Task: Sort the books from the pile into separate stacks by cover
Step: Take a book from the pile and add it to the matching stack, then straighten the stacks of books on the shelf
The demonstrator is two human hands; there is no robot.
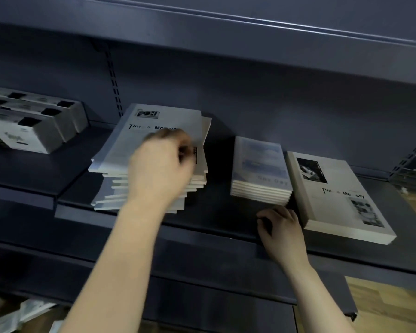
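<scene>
An untidy pile of books (120, 188) stands at the middle left of the dark shelf (214, 227). Its top book (159, 121) is white with the title "Time & Memory". My left hand (161, 164) lies on that top book with the fingers curled at its right edge. To the right stands a neat stack of blue-covered books (259, 169). Further right is a stack of white "Time & Memory" books (341, 200). My right hand (281, 229) rests on the shelf in front of the blue stack, fingers loosely bent and holding nothing.
White boxes (31, 121) sit on the shelf at the far left. An upper shelf (226, 27) overhangs the work area. A slotted upright (113, 82) runs down the back wall. Wooden floor (389, 304) shows at the lower right.
</scene>
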